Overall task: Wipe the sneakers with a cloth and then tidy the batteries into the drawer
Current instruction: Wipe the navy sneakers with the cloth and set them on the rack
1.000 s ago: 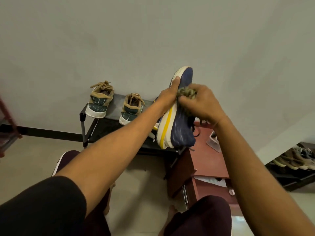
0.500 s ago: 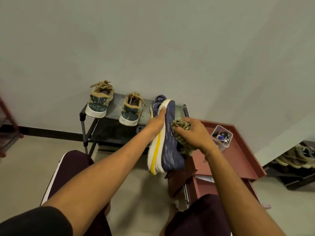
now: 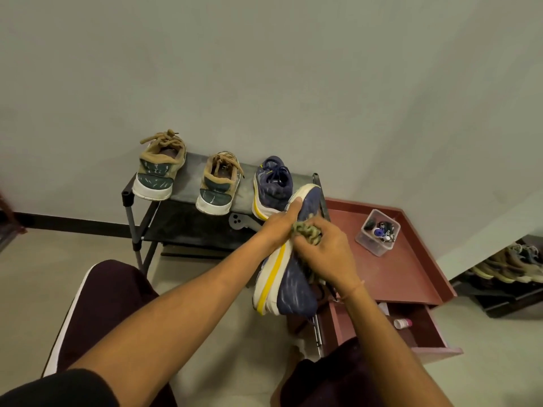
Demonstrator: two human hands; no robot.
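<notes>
My left hand (image 3: 280, 223) grips a navy sneaker (image 3: 289, 284) with a white and yellow sole, held on its side above the floor. My right hand (image 3: 321, 254) clutches a bunched olive cloth (image 3: 307, 230) and presses it against the sneaker's upper. The matching navy sneaker (image 3: 271, 186) stands on the black shoe rack (image 3: 188, 221). A clear plastic tub (image 3: 377, 236) of small items, possibly batteries, sits on the red cabinet (image 3: 405, 268). The cabinet's drawer (image 3: 423, 333) stands pulled out at the lower right.
Two tan and green sneakers (image 3: 160, 170) (image 3: 219, 183) stand on the rack's left part. A small white bottle (image 3: 402, 323) lies in the drawer. More shoes (image 3: 511, 264) fill a low rack at the far right. My knees frame the bottom of the view.
The held sneaker has come down from in front of the wall to below rack height, uncovering the matching sneaker on the rack. The cloth hand has slid along its upper.
</notes>
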